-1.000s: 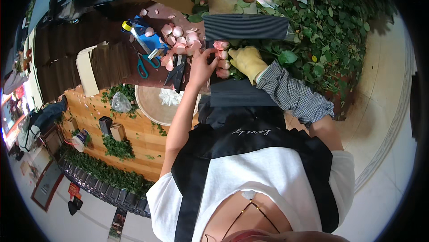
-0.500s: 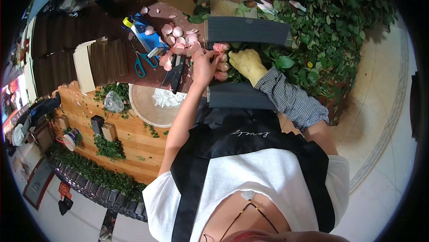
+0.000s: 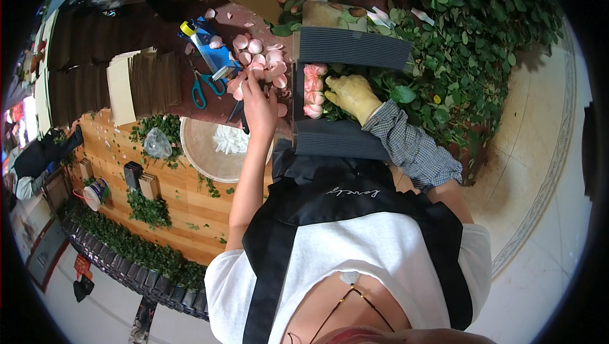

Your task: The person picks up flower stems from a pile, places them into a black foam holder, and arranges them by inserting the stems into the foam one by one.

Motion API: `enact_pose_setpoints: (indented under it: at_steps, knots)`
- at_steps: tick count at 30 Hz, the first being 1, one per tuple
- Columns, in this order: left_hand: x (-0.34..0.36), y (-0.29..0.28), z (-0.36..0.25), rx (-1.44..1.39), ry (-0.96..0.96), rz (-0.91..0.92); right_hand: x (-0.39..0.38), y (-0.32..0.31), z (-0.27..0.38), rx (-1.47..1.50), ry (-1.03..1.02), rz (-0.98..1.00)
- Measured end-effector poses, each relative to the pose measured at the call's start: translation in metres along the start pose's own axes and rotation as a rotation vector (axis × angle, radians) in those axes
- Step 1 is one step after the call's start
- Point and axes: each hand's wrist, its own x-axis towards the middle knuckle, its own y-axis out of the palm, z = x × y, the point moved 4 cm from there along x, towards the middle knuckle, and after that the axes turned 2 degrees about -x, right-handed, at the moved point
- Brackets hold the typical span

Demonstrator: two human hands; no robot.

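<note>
We are seeing the pink roses (image 3: 314, 84) lined up between 2 dark corrugated flaps (image 3: 355, 47), which are lying still unfolded. Our yellow-gloved right hand (image 3: 352, 98) is curling beside the roses, its hold unclear; our bare left hand (image 3: 259, 108), earlier at the roses, is now bending over petals (image 3: 275, 58) and the black stapler (image 3: 245, 124), grip hidden.

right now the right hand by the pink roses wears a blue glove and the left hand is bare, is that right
Not quite: the glove is yellow, not blue, as the head view shows. The right hand is indeed by the pink roses, and the left hand is bare.
</note>
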Motion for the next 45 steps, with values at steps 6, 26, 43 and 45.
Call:
enact_pose_setpoints:
  at_steps: [6,26,43,45]
  knots:
    - [-0.005,0.028,-0.023,-0.124,0.056,0.409,-0.001,-0.003,-0.001,0.057,0.024,-0.009]
    - [-0.004,0.081,-0.008,-0.259,0.069,0.694,0.001,0.001,-0.002,0.056,0.026,-0.011]
    - [-0.024,0.066,0.009,-0.444,-0.290,0.558,-0.001,0.004,-0.005,0.089,0.009,-0.093]
    - [-0.018,0.058,0.014,-0.414,-0.229,0.496,-0.001,0.004,-0.004,0.099,0.011,-0.103]
